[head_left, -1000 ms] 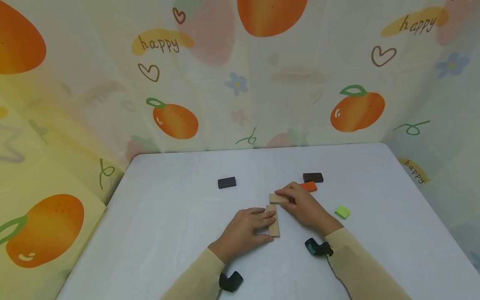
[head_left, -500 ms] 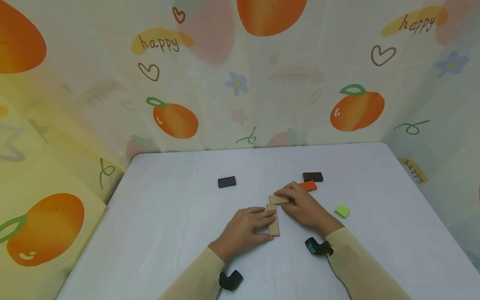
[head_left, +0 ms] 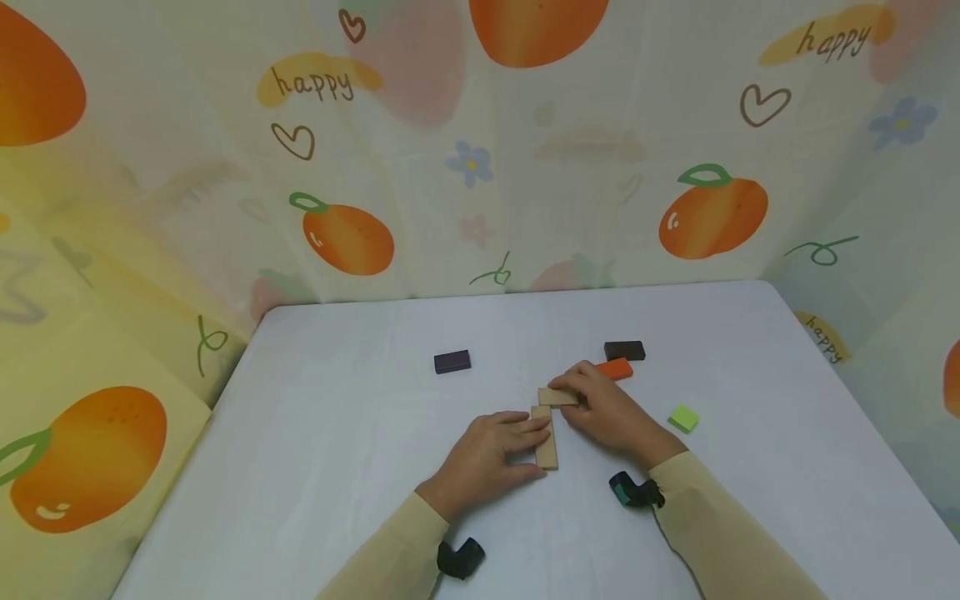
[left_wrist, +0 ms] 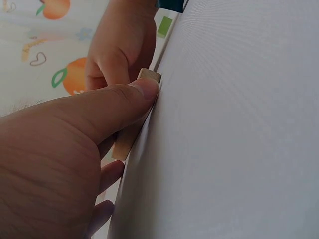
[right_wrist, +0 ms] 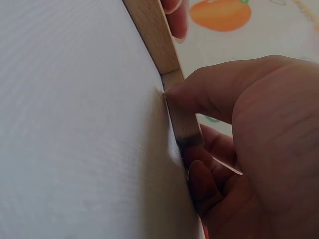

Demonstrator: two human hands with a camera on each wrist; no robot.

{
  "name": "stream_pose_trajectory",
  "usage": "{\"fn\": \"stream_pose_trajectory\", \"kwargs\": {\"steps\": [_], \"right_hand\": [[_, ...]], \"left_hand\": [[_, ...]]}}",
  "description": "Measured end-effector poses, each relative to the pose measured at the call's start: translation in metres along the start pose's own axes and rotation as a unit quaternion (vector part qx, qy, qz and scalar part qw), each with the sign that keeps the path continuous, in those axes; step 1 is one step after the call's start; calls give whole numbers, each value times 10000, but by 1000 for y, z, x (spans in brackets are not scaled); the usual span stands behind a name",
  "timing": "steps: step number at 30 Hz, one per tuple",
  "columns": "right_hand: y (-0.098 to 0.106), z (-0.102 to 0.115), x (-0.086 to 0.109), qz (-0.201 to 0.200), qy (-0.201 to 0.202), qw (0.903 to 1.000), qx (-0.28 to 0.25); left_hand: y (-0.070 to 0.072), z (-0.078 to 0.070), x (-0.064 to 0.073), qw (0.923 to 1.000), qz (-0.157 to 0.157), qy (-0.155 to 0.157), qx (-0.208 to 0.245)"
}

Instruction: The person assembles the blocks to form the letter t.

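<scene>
Two plain wooden blocks lie on the white table in the head view, meeting at a corner. One wooden block (head_left: 548, 457) points away from the person. My left hand (head_left: 487, 462) holds it, with the thumb at its near end and the fingertips over its far part. Across its far end lies the other wooden block (head_left: 550, 397), pinched by my right hand (head_left: 607, 410). The right wrist view shows the two blocks touching, my right thumb on the side of the crosswise block (right_wrist: 183, 117). My right fingers hide that block's right part in the head view.
An orange block (head_left: 617, 368), partly hidden behind my right hand, lies beside a dark block (head_left: 625, 350). Another dark block (head_left: 452, 362) lies farther left. A lime green block (head_left: 683, 418) is to the right of my right hand. A patterned cloth hangs behind the table.
Both hands keep their hold and the wooden blocks stay together. The head view has shifted very slightly; nothing else has visibly moved.
</scene>
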State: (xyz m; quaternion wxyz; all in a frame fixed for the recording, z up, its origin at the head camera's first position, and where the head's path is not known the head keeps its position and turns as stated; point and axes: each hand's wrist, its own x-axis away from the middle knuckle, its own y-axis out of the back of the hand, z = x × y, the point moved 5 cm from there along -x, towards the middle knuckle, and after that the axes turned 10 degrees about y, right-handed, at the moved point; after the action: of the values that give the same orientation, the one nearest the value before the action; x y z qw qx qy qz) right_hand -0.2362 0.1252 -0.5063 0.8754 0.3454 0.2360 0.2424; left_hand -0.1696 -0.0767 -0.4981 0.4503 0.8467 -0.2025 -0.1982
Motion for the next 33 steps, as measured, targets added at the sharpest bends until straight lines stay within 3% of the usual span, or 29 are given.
{"fn": "stream_pose_trajectory", "kwargs": {"steps": [33], "right_hand": [[2,0,1,23,166,9998,55]], "left_hand": [[-1,3,0,9998,-21,-36,205]]}}
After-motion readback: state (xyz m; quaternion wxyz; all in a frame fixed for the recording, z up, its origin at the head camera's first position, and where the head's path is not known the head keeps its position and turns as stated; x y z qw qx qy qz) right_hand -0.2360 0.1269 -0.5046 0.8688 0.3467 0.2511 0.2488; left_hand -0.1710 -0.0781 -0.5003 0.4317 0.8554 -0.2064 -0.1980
